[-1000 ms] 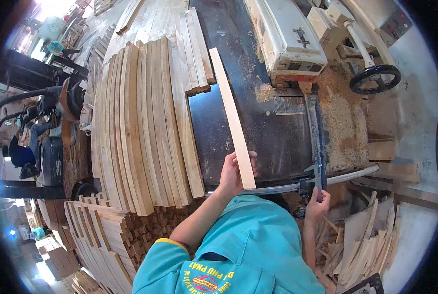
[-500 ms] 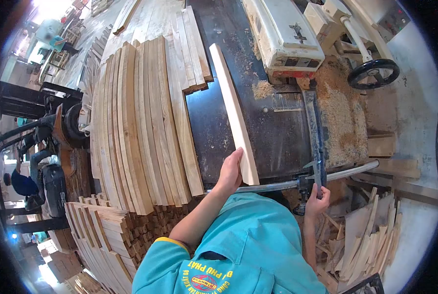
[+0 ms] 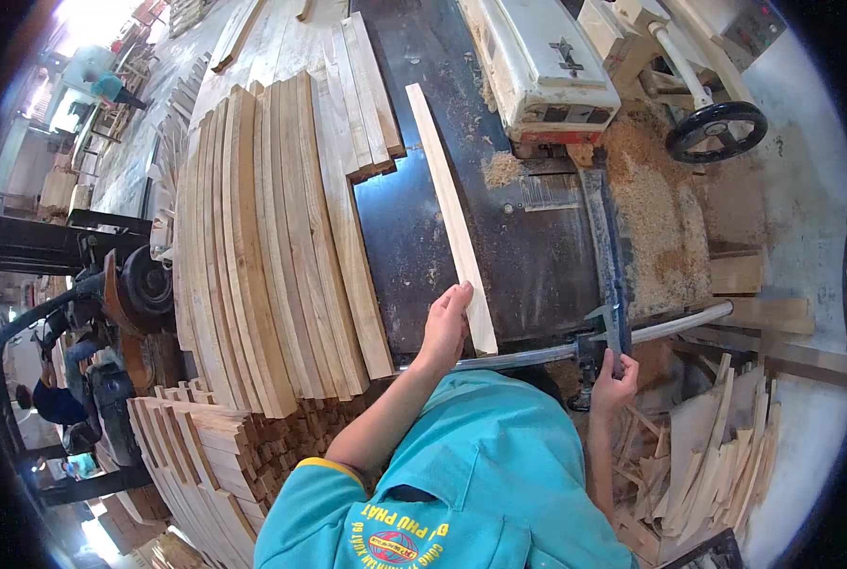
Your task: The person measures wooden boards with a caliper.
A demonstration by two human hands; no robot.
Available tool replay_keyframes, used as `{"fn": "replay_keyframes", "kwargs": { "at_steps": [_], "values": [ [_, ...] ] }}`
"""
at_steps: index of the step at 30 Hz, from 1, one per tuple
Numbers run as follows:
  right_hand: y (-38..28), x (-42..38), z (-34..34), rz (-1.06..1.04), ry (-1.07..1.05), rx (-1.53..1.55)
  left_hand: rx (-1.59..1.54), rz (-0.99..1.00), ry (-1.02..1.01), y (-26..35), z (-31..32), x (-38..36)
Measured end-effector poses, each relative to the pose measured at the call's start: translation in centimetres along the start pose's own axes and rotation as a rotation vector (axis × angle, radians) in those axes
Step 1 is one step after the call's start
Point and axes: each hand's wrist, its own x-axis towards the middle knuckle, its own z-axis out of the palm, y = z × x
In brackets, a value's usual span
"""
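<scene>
My left hand point(image 3: 446, 327) is closed around the near end of a long pale wood strip point(image 3: 447, 204), thumb on top. The strip points away from me over the dark metal saw table point(image 3: 395, 247). To the right, my right hand point(image 3: 615, 381) pinches the lower end of a grey metal caliper point(image 3: 617, 327). Its jaws point up and left, close beside the blue fence point(image 3: 607, 242) and above the round steel rail point(image 3: 537, 357).
Long wood boards point(image 3: 272, 237) lie side by side on the left, above stacked strips point(image 3: 201, 455). A white machine housing point(image 3: 556, 66), a black handwheel point(image 3: 716, 133) and sawdust point(image 3: 665, 228) are at the right. Offcuts point(image 3: 718, 465) stand lower right. A person rides a forklift point(image 3: 110, 379) at far left.
The wood strip has turned a little in my left hand, showing a different face. My right hand stays by the rail with the caliper. The forklift at far left has shifted slightly.
</scene>
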Motion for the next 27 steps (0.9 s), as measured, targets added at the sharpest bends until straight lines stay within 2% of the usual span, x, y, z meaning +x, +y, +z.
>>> {"fn": "replay_keyframes", "kwargs": {
  "at_steps": [6,8,15,17,20,27],
  "values": [
    [0.3,0.0,0.1,-0.002,0.014,-0.018,-0.049,-0.003,-0.024,0.5,0.5,-0.5],
    [0.2,-0.1,0.1,0.030,-0.003,-0.009,-0.100,-0.080,-0.050,1.2,1.0,-1.2],
    [-1.4,0.0,-0.5,0.029,-0.019,-0.006,-0.101,-0.029,-0.133,1.1,0.6,-1.1],
    [-0.3,0.0,-0.1,-0.012,-0.006,0.013,0.184,0.065,-0.033,-0.5,-0.9,0.4],
    [0.1,0.0,0.0,0.014,-0.030,0.035,0.213,0.095,-0.148,0.1,-0.9,0.5],
    [0.0,-0.1,0.1,-0.021,0.000,0.001,0.172,0.109,-0.192,0.3,-0.4,-0.2]
  ]
}}
